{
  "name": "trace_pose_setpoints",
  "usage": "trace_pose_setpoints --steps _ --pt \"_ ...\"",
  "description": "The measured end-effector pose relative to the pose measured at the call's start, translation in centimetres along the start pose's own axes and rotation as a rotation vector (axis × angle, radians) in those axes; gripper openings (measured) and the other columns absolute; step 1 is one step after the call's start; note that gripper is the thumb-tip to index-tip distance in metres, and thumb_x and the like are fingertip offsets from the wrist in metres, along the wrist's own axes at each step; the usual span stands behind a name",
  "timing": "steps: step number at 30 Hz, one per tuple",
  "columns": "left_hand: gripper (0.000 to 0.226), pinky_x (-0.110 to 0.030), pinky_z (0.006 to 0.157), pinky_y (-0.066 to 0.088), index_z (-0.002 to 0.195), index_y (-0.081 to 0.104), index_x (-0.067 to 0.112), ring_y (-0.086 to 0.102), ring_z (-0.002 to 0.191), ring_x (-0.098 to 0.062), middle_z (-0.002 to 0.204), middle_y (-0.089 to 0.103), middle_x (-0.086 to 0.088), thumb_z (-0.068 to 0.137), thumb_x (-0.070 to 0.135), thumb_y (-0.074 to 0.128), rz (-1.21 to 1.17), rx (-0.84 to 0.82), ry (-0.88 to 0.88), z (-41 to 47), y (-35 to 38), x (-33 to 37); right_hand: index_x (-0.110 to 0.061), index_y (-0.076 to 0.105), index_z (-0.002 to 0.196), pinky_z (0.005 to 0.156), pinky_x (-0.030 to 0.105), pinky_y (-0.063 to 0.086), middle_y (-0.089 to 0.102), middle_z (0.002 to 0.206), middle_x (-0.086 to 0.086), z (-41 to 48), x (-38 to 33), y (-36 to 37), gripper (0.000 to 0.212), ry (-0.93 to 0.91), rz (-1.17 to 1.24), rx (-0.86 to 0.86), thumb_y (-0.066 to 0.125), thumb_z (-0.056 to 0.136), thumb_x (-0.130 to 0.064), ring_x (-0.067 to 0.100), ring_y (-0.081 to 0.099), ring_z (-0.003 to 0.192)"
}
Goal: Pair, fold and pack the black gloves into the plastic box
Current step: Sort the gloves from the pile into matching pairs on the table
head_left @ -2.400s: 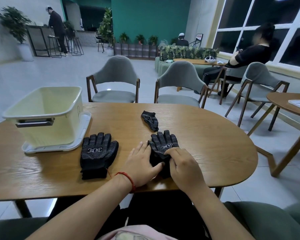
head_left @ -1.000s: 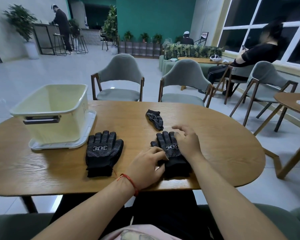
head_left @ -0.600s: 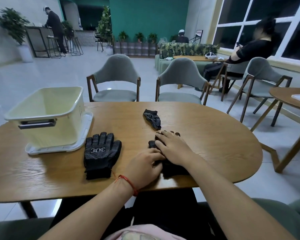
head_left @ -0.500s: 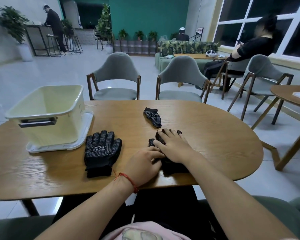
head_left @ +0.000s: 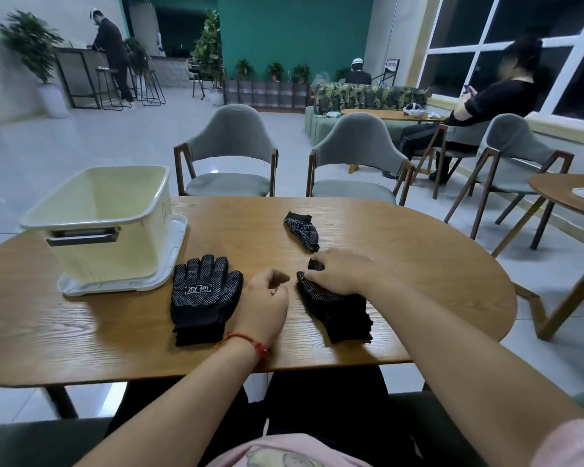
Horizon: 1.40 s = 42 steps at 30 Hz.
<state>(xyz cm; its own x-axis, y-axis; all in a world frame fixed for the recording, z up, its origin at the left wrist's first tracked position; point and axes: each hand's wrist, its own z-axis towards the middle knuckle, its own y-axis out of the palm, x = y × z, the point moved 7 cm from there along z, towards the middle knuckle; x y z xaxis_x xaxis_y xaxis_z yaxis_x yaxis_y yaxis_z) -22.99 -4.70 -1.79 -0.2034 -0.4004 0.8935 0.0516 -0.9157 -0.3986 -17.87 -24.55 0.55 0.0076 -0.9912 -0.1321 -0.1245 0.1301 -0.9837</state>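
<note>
Dotted black gloves lie in three places on the wooden table (head_left: 425, 264). A flat stacked pair (head_left: 204, 294) lies left of centre. A small folded bundle (head_left: 302, 230) sits farther back. A second stacked pair (head_left: 339, 310) lies in front of me. My right hand (head_left: 341, 273) covers this pair's finger end, its fingers curled round the glove fingers. My left hand (head_left: 265, 299) rests on the table between the two pairs, loosely curled and holding nothing. The cream plastic box (head_left: 108, 227) stands open at the left on its white lid (head_left: 171, 271); no gloves show inside.
Two grey chairs (head_left: 230, 156) stand at the table's far side. Another round table (head_left: 573, 193) and chair are at the right, where a person sits by the window. Other people are far back in the room.
My left hand has lifted off the right glove pair and drawn back left onto the bare table. My right hand went from flat on the glove fingers to curled round them.
</note>
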Motion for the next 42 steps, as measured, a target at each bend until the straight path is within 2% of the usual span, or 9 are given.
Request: trace_pose_setpoints --steps 5,10,13,17,20,26,32,39,42 --pt "0.024 -0.026 0.086 0.05 0.102 0.069 0.029 0.065 0.097 0.0 0.105 0.07 0.011 0.09 0.012 0.058 0.033 -0.01 0.013 -0.1 0.2 0.3 -0.026 0.054 0.149 0.109 0.046 0.048 0.062 0.144 0.009 3.8 -0.1 -2.6 0.057 0.106 0.219 0.112 0.05 0.098 -0.05 0.033 0.057 0.132" --pt "0.023 -0.021 0.084 0.047 0.105 0.068 0.029 0.059 0.096 0.013 0.107 0.069 0.012 0.093 0.013 0.058 0.061 -0.024 0.02 -0.4 0.1 0.6 -0.027 0.073 0.102 0.103 0.041 0.052 0.08 0.109 0.0 7.0 -0.2 -1.4 0.024 0.159 0.562 0.1 0.051 0.094 -0.026 0.026 0.068 0.113" --pt "0.019 -0.025 0.086 0.051 0.105 0.067 0.033 0.06 0.098 0.012 0.107 0.069 0.014 0.094 0.022 0.056 0.083 -0.037 0.005 -0.5 0.1 0.5 -0.024 0.073 0.099 0.102 0.042 0.056 0.083 0.09 -0.005 6.9 -0.6 -2.3 0.03 0.13 0.82 0.221 0.048 0.088 -0.012 0.02 0.073 0.103" --pt "0.018 -0.024 0.083 0.053 0.104 0.065 0.036 0.065 0.098 0.001 0.103 0.068 0.017 0.092 0.029 0.054 0.114 -0.046 0.003 -0.7 0.1 0.7 -0.024 0.069 0.134 0.111 0.037 0.048 0.069 0.138 0.0 6.9 -0.3 -3.3 0.049 0.109 0.583 0.249 0.049 0.093 -0.005 0.025 0.061 0.13" --pt "0.023 -0.005 0.071 0.04 0.108 0.066 0.03 0.062 0.093 0.002 0.104 0.067 0.016 0.094 0.015 0.055 0.125 -0.056 0.023 -0.8 0.3 1.0 -0.023 0.05 0.157 0.118 0.039 0.043 0.055 0.157 0.006 8.1 -1.0 -2.6 0.069 0.055 0.401 0.108 0.048 0.091 -0.002 0.03 0.052 0.142" --pt "0.026 -0.022 0.081 0.046 0.105 0.065 0.03 0.063 0.093 0.002 0.104 0.068 0.013 0.091 0.012 0.055 0.102 -0.046 0.03 -0.6 0.4 0.7 -0.032 0.05 0.148 0.111 0.047 0.044 0.066 0.138 0.006 10.6 -2.1 -1.6 0.062 0.043 0.121 -0.028 0.052 0.088 -0.019 0.034 0.06 0.128" --pt "0.022 -0.023 0.081 0.048 0.105 0.065 0.03 0.061 0.094 0.004 0.103 0.066 0.014 0.093 0.013 0.055 0.098 -0.06 0.033 -0.9 0.4 0.8 -0.035 0.071 0.11 0.105 0.042 0.039 0.072 0.121 -0.009 10.5 -2.4 -3.8 0.02 0.015 0.11 0.218 0.061 0.093 -0.037 0.021 0.061 0.119" --pt "0.021 -0.024 0.084 0.049 0.105 0.065 0.028 0.064 0.097 -0.003 0.103 0.067 0.013 0.093 0.013 0.057 0.095 -0.054 0.053 -0.8 0.4 1.2 -0.037 0.075 0.112 0.099 0.038 0.055 0.071 0.116 -0.011 10.0 -1.3 -1.7 0.036 -0.077 0.096 -0.048 0.078 0.076 -0.036 0.017 0.064 0.109" --pt "0.021 -0.016 0.08 0.047 0.106 0.065 0.027 0.064 0.098 -0.004 0.104 0.067 0.013 0.093 0.013 0.056 0.112 -0.058 0.057 -0.9 0.4 1.3 -0.035 0.079 0.104 0.094 0.036 0.055 0.073 0.105 -0.013 9.8 -1.6 -2.4 0.023 -0.109 0.012 0.027 0.079 0.08 -0.036 0.016 0.067 0.103"
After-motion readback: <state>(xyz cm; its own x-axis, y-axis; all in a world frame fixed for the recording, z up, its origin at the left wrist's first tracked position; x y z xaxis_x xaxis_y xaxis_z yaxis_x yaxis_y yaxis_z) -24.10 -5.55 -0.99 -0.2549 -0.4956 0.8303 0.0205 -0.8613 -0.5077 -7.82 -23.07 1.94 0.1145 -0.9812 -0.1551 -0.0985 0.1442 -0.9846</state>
